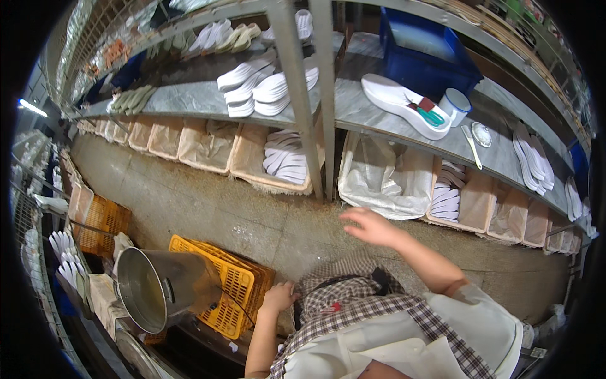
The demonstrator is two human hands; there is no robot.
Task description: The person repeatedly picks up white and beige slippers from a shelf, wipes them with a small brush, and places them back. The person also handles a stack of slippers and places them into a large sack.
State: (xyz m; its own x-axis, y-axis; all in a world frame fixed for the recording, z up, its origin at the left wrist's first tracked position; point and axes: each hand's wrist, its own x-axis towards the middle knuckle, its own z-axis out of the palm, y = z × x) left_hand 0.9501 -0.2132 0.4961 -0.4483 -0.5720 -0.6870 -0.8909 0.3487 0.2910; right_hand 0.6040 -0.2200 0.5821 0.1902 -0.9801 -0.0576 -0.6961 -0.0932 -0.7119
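Right hand (372, 228): grip empty, fingers loosely parted. The bin (398, 207) is just ahead of its fingertips, under the worktop (351, 104) (the right is the nearer hand). Left hand (279, 297): beside the crates (227, 284); grip state cannot be told.

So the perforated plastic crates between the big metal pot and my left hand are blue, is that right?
Not the colour: the head view shows the perforated plastic crates are yellow-orange, not blue. They do lie between the big metal pot and your left hand.
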